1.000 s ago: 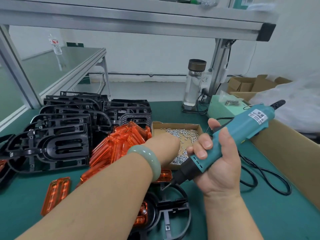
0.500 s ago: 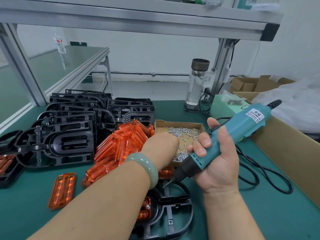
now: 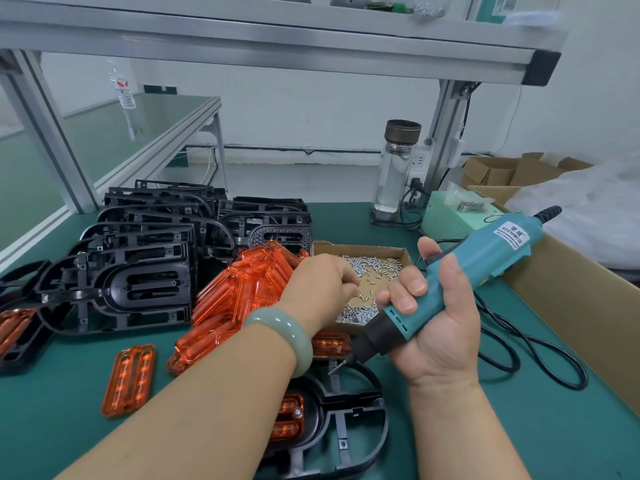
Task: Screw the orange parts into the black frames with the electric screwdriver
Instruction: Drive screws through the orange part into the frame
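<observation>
Right hand point(image 3: 434, 329) grips the screwdriver point(image 3: 460, 275), bit just above the frame point(image 3: 346, 400) beneath the fingers. Left hand point(image 3: 323, 285): fingers curl among the screws point(image 3: 369, 266); whether they pinch one cannot be told. Orange part point(image 3: 287, 417), seated in the frame: translucent, ribbed; judged light, stiff, slick, best held by its edges.

A lidded glass bottle point(image 3: 396, 168) stands at the back of the green counter point(image 3: 519, 427), near a pale green box point(image 3: 450, 220). Cardboard cartons point(image 3: 502, 171) and a white bag point(image 3: 588, 216) sit to the right. A plastic bottle point(image 3: 124, 90) stands on the neighbouring table point(image 3: 104, 140).
</observation>
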The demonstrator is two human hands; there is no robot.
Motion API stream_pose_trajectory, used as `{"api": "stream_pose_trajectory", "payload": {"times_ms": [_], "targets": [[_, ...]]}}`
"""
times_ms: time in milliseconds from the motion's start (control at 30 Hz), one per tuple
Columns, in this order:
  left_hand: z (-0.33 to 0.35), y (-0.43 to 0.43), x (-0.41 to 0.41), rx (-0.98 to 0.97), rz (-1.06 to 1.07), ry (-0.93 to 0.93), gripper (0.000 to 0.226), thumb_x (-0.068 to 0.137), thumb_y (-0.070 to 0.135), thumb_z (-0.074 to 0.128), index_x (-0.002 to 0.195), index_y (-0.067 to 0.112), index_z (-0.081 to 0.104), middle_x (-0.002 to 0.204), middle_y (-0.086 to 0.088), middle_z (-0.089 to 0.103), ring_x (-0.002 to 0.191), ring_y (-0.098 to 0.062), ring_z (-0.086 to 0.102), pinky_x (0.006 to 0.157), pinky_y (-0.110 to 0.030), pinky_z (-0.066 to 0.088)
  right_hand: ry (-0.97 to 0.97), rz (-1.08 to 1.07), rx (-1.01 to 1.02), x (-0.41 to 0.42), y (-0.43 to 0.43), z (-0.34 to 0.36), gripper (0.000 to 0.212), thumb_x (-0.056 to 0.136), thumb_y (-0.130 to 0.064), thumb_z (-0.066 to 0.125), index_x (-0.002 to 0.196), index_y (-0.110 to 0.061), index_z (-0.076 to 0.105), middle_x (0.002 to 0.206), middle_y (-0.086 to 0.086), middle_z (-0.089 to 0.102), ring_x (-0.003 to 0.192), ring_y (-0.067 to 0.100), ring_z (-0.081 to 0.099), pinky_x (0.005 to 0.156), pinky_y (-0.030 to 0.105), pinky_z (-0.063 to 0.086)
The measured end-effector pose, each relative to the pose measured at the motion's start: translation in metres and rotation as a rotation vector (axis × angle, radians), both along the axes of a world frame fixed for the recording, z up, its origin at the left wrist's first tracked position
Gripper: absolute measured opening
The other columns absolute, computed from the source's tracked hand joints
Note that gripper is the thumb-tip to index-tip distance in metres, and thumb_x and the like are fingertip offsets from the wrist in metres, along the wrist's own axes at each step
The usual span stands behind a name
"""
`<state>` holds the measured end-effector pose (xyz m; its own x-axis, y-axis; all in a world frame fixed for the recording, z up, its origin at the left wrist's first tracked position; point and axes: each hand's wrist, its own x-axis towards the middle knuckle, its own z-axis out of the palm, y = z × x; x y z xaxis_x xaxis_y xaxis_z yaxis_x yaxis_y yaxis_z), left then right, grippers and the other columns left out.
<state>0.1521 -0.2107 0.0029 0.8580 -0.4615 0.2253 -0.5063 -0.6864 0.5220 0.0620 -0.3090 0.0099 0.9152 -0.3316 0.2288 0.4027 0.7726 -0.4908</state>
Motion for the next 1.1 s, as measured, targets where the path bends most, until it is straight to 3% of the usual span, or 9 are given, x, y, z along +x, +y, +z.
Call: {"api": "stream_pose_trajectory", "payload": {"times_ms": [167,267,367,433,533,633,733,867,1100], "targets": [[0.009,0.011,-0.006,-0.323,0.082,0.18,0.011,0.089,0.023,0.063,0.091,0.019,0.073,0.064,0.017,0.058,0.066,-0.005,0.059,0.063,-0.019,0.045,0.012,-0.011,-0.017,0.0,-0.001,-0.001,0.024,0.086,-0.035,0.047,0.102,-0.02,0.057,0.054,-0.009,0.045,0.041,0.005,0.042,0.054,0.022,0.048],[0.015,0.026,-0.018,-0.321,0.039,0.254,0.009,0.087,0.021,0.066,0.087,0.027,0.073,0.064,0.019,0.06,0.056,0.009,0.055,0.052,-0.006,0.041,0.023,-0.005,0.003,0.0,0.0,-0.002,0.024,0.086,-0.036,0.048,0.101,-0.021,0.057,0.054,-0.009,0.044,0.041,0.004,0.042,0.055,0.02,0.048],[0.021,0.045,-0.034,-0.334,0.007,0.245,0.018,0.085,0.015,0.067,0.083,0.032,0.072,0.071,0.024,0.062,0.065,0.018,0.056,0.058,0.002,0.038,0.034,0.003,0.012,0.0,0.003,-0.002,0.023,0.085,-0.036,0.049,0.1,-0.021,0.058,0.053,-0.009,0.044,0.04,0.004,0.042,0.054,0.02,0.048],[0.024,0.059,-0.045,-0.385,0.031,0.194,0.023,0.084,0.014,0.067,0.082,0.036,0.071,0.072,0.02,0.067,0.07,0.011,0.06,0.061,0.0,0.04,0.038,0.007,0.012,0.0,0.006,-0.002,0.022,0.085,-0.036,0.049,0.099,-0.021,0.058,0.054,-0.009,0.043,0.041,0.004,0.042,0.055,0.02,0.048],[0.021,0.084,-0.061,-0.587,0.129,0.211,0.023,0.08,0.009,0.068,0.082,0.032,0.071,0.066,0.014,0.066,0.058,0.004,0.056,0.056,-0.007,0.043,0.043,0.005,0.017,0.0,0.01,-0.002,0.021,0.084,-0.036,0.05,0.098,-0.022,0.059,0.055,-0.01,0.043,0.041,0.004,0.043,0.056,0.02,0.049],[0.013,0.109,-0.075,-0.917,0.208,0.426,0.021,0.073,0.008,0.072,0.079,0.028,0.074,0.064,0.005,0.065,0.058,-0.005,0.057,0.057,-0.02,0.048,0.041,0.016,0.036,-0.001,0.014,-0.003,0.02,0.084,-0.036,0.051,0.097,-0.024,0.058,0.056,-0.01,0.044,0.042,0.003,0.043,0.057,0.02,0.049],[0.003,0.124,-0.089,-1.197,0.239,0.629,0.017,0.061,0.017,0.071,0.077,0.021,0.076,0.065,-0.001,0.065,0.056,-0.008,0.059,0.049,-0.018,0.049,0.043,0.02,0.056,-0.001,0.017,-0.004,0.02,0.085,-0.038,0.05,0.097,-0.024,0.058,0.057,-0.011,0.045,0.043,0.003,0.044,0.058,0.021,0.05],[-0.007,0.122,-0.099,-1.289,0.198,0.803,0.015,0.063,0.009,0.068,0.074,0.015,0.077,0.068,-0.007,0.067,0.056,-0.012,0.062,0.048,-0.018,0.051,0.07,-0.007,0.12,0.001,0.026,-0.005,0.023,0.083,-0.042,0.054,0.098,-0.024,0.058,0.059,-0.01,0.045,0.045,0.003,0.045,0.061,0.021,0.05],[-0.007,0.115,-0.104,-1.412,0.177,0.857,0.018,0.06,0.002,0.067,0.072,0.013,0.076,0.069,-0.009,0.067,0.057,-0.013,0.064,0.048,-0.017,0.052,0.087,-0.019,0.192,0.005,0.04,-0.006,0.021,0.084,-0.041,0.057,0.095,-0.023,0.056,0.062,-0.009,0.045,0.048,0.005,0.047,0.063,0.023,0.052]]}}
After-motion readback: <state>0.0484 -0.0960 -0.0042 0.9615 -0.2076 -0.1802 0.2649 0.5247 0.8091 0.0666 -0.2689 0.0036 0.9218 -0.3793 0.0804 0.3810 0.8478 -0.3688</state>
